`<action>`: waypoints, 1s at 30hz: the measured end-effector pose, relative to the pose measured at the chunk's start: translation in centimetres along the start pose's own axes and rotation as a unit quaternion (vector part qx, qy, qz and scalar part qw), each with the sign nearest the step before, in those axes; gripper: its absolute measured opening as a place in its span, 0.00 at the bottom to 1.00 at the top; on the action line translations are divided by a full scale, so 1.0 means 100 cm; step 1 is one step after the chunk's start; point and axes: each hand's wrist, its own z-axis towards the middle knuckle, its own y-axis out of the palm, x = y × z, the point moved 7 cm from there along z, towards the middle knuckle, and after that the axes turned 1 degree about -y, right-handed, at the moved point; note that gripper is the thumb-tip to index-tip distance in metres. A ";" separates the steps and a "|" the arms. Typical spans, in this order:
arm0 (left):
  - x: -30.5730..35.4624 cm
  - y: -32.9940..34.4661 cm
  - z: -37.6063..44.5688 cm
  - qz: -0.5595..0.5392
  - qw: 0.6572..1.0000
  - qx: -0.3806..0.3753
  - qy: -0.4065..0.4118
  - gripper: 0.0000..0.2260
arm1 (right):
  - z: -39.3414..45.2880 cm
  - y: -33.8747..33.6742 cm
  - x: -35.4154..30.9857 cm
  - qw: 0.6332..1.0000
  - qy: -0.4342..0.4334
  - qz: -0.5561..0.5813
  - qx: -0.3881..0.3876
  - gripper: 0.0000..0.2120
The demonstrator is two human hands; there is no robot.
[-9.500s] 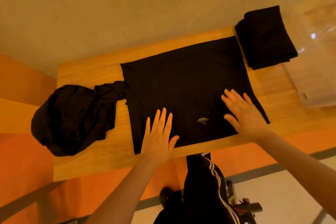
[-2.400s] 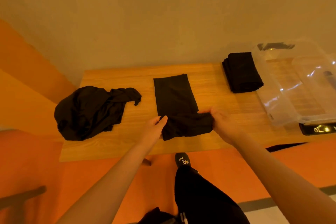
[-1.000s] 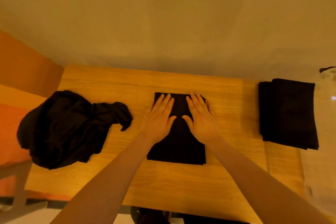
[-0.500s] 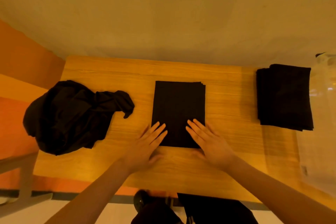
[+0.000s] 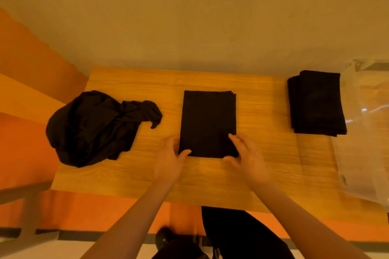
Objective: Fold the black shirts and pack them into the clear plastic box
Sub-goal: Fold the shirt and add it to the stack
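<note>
Farthest left on our light wooden tabletop point(image 5: 147, 176) lies the crumpled heap of unfolded black shirts point(image 5: 94, 126), one twisted sleeve trailing toward the middle and its outer edge reaching the tabletop's left edge. Next comes our left hand point(image 5: 169, 159), resting on the wood at the near left corner of the folded black shirt, a neat upright rectangle point(image 5: 208, 122) lying flat in the middle of the tabletop; the fingers curl at its side edge and the thumb touches its near edge, a grip that closes on that corner. Our right hand point(image 5: 247, 156) mirrors it at the near right corner, fingers laid over the cloth and the thumb under the near edge, so this grip also pinches the shirt. Well apart to the right sits the stack of folded black shirts point(image 5: 316, 103), squared and lying near the far right of the tabletop. Just beside that stack, at the right edge of view, stands the clear plastic box point(image 5: 366, 128), its wall blurred and glinting; we cannot tell whether it touches the stack. All the shirts lie on the tabletop, outside the box. Below the tabletop our dark trousers point(image 5: 242, 235) and a black shoe point(image 5: 165, 237) show over the orange floor point(image 5: 84, 212).
</note>
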 end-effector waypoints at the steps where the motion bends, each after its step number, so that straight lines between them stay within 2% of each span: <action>1: -0.002 0.003 -0.005 0.031 0.999 -0.018 0.035 0.23 | -0.005 0.004 -0.007 0.997 -0.047 -0.057 -0.019 0.29; 2: -0.005 0.008 -0.010 0.064 0.995 -0.043 0.060 0.25 | -0.010 0.010 -0.009 0.993 -0.072 -0.089 -0.042 0.27; 4: -0.009 0.014 -0.017 0.074 0.993 -0.069 0.063 0.26 | -0.015 0.017 -0.004 0.994 -0.052 -0.074 -0.066 0.24; 6: -0.010 0.009 -0.015 -0.019 0.999 -0.031 -0.005 0.22 | -0.014 0.013 0.004 0.999 0.021 0.009 -0.027 0.25; 8: -0.011 0.006 -0.008 -0.092 0.993 0.004 -0.080 0.17 | -0.014 0.004 0.012 0.985 0.121 0.117 0.030 0.27; 11: -0.012 0.010 -0.007 -0.093 0.988 0.007 -0.126 0.15 | -0.016 0.002 0.013 0.943 0.204 0.257 0.056 0.24; 16: -0.018 0.019 -0.015 -0.129 0.974 -0.004 -0.184 0.12 | -0.022 0.002 0.016 0.906 0.307 0.276 0.092 0.21; 20: -0.019 0.018 -0.018 -0.137 0.973 -0.017 -0.186 0.10 | -0.023 0.001 0.015 0.873 0.344 0.319 0.131 0.20; 24: -0.022 0.016 -0.018 -0.146 0.970 -0.021 -0.192 0.10 | -0.021 0.007 0.020 0.847 0.375 0.364 0.097 0.15; 28: -0.024 0.016 -0.017 -0.133 0.971 -0.028 -0.196 0.12 | -0.019 0.015 0.017 0.848 0.374 0.374 0.007 0.22; 30: -0.025 0.014 -0.017 -0.119 0.973 -0.021 -0.195 0.12 | -0.020 0.017 0.022 0.844 0.385 0.374 0.004 0.20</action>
